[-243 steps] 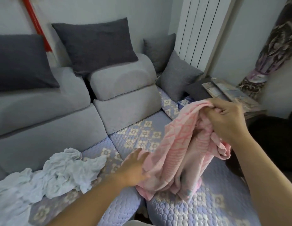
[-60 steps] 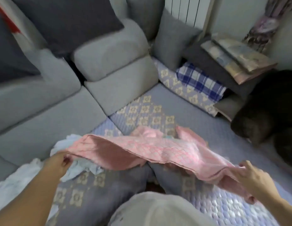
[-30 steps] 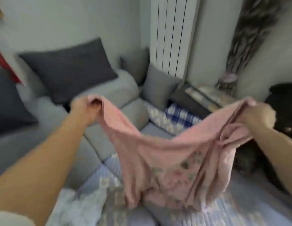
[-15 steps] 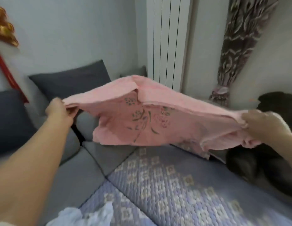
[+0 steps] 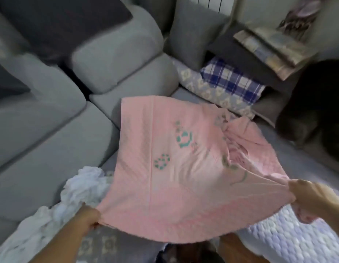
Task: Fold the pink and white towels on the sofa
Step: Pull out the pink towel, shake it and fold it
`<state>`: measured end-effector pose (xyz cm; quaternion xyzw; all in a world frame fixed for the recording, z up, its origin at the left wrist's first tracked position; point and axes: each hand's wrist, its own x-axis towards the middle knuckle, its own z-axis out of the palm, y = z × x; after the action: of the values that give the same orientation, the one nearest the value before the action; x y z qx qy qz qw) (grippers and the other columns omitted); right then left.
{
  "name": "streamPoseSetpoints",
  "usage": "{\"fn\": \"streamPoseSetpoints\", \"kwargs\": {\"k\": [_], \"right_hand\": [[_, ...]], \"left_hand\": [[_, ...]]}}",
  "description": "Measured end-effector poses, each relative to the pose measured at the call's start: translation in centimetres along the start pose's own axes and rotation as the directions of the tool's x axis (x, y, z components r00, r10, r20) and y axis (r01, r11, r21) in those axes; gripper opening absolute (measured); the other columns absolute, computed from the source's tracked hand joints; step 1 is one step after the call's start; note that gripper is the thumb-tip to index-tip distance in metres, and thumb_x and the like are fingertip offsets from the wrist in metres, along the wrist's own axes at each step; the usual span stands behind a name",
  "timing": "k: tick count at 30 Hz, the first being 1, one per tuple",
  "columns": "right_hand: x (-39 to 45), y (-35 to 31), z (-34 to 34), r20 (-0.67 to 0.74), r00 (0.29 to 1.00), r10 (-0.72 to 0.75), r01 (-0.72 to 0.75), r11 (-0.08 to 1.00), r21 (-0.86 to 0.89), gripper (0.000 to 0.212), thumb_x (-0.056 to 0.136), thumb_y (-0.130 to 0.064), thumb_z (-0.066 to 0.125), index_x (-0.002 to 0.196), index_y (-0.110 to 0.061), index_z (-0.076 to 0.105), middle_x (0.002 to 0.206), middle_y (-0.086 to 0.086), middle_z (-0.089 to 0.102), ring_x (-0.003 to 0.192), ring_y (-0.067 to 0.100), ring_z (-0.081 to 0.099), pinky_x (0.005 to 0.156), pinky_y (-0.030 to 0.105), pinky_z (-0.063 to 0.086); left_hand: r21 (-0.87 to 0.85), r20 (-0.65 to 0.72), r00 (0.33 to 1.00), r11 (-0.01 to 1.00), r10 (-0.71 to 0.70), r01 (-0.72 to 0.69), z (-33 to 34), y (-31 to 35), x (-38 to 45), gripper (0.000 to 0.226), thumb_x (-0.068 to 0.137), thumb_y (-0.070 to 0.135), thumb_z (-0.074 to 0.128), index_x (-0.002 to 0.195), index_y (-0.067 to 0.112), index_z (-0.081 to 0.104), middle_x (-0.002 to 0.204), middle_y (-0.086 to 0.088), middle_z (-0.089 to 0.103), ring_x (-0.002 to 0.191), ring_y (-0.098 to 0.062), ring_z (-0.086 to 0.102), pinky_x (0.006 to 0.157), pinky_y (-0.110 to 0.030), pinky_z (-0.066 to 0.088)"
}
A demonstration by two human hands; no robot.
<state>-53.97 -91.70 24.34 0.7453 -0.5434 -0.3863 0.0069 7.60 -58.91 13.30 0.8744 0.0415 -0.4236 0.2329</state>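
Observation:
A pink towel (image 5: 176, 173) with green flower prints lies spread over the sofa seat, its far edge reaching the grey seat cushions and its right part wrinkled. My left hand (image 5: 87, 218) grips its near left corner. My right hand (image 5: 314, 198) grips the near right corner, with some cloth bunched below the fist. The near edge is stretched between both hands, slightly raised. A crumpled white towel (image 5: 56, 209) lies at the left, partly under the pink one.
The sofa (image 5: 51, 141) has grey seat and back cushions, with a blue-lilac quilted cover (image 5: 290, 243) on the seat. A blue checked cloth (image 5: 231, 80), a grey pillow (image 5: 193, 29) and stacked papers (image 5: 269, 48) lie at the back right. A dark shape (image 5: 316, 111) sits right.
The pink towel, held up in the air half a second ago, has come down and spread over the seat. Both hands moved down and toward me, still holding its corners.

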Motion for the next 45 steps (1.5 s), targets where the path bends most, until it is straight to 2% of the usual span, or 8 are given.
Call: {"fn": "streamPoseSetpoints", "kwargs": {"k": [8,12,17,23,27,32,39,45], "right_hand": [[-2.2,-1.5,5.1,0.092,0.993,-0.073,0.075,0.997,-0.017,0.047,0.061,-0.034,0.045,0.108,-0.034,0.052,0.07,-0.015,0.035,0.058,0.0,0.052,0.038,0.016,0.026],[-2.2,-1.5,5.2,0.017,0.99,-0.142,0.142,0.989,-0.039,0.082,0.069,-0.035,0.041,0.15,-0.042,0.027,0.098,-0.017,0.053,0.057,0.005,0.053,0.04,0.017,0.036],[-3.7,0.9,7.8,-0.168,0.974,-0.154,0.178,0.975,0.137,0.063,0.089,-0.051,0.048,0.15,-0.043,0.035,0.105,-0.004,0.069,0.077,0.015,0.067,0.066,0.029,0.054],[-2.7,8.2,13.5,0.184,0.891,0.416,-0.455,0.821,0.346,0.035,0.083,-0.03,0.054,0.1,-0.001,0.064,0.096,0.028,0.062,0.087,0.045,0.067,0.077,0.049,0.057],[-1.9,7.4,11.4,0.206,0.885,0.418,-0.465,0.807,0.364,0.037,0.094,-0.036,0.047,0.115,-0.015,0.069,0.128,0.006,0.067,0.114,0.023,0.065,0.091,0.026,0.05],[-0.9,-0.9,-0.7,-0.03,0.801,0.598,-0.348,0.506,0.789,0.024,0.091,-0.021,0.057,0.09,-0.001,0.07,0.09,0.025,0.069,0.083,0.039,0.067,0.072,0.038,0.051],[-9.1,-23.2,-5.2,-0.044,0.931,-0.363,0.215,0.446,0.869,0.018,0.082,-0.028,0.07,0.094,-0.02,0.059,0.075,-0.005,0.064,0.064,0.008,0.059,0.055,0.019,0.043],[-11.0,-25.0,-3.5,0.139,0.965,-0.221,-0.106,0.155,0.982,0.014,0.081,0.001,0.071,0.088,-0.01,0.066,0.073,0.002,0.063,0.06,0.014,0.059,0.049,0.023,0.045]], "left_hand": [[0.026,0.032,0.983,0.983,-0.182,0.181,6.1,-7.3,-3.2,0.03,0.1,-0.001,0.05,0.129,-0.007,0.056,0.115,-0.027,0.062,0.097,-0.042,0.064,0.08,-0.057,0.058],[0.027,-0.064,0.989,0.991,-0.131,0.133,7.3,-7.0,-5.3,0.026,0.099,-0.006,0.048,0.121,-0.017,0.057,0.107,-0.033,0.061,0.086,-0.04,0.064,0.054,-0.042,0.057],[0.091,-0.03,0.989,0.985,-0.146,0.149,8.3,-6.8,-5.8,0.042,0.097,0.015,0.065,0.125,-0.016,0.057,0.12,-0.036,0.061,0.102,-0.046,0.063,0.083,-0.047,0.053],[0.097,-0.121,0.984,0.985,-0.13,0.142,8.8,-7.4,-5.6,0.06,0.095,0.02,0.069,0.139,-0.015,0.046,0.141,-0.034,0.048,0.126,-0.047,0.051,0.104,-0.05,0.043],[-0.008,0.08,0.976,0.979,-0.204,0.205,10.5,-8.4,-5.8,0.029,0.097,0.001,0.061,0.121,-0.014,0.055,0.102,-0.028,0.06,0.087,-0.038,0.059,0.064,-0.041,0.05],[0.155,0.028,0.994,0.983,-0.108,0.102,10.7,-10.2,-5.8,0.032,0.099,0.017,0.062,0.115,-0.01,0.061,0.101,-0.027,0.063,0.088,-0.039,0.063,0.069,-0.042,0.055],[0.178,-0.073,0.961,0.952,0.267,-0.251,10.7,-9.7,-10.5,0.042,0.097,-0.001,0.049,0.14,0.001,0.049,0.134,-0.021,0.058,0.112,-0.038,0.059,0.095,-0.043,0.047],[0.066,0.237,0.711,0.72,0.662,-0.691,14.2,-4.9,-20.1,0.06,0.096,0.001,0.051,0.119,0.056,0.059,0.119,0.033,0.062,0.109,0.011,0.059,0.085,-0.002,0.038]]}}
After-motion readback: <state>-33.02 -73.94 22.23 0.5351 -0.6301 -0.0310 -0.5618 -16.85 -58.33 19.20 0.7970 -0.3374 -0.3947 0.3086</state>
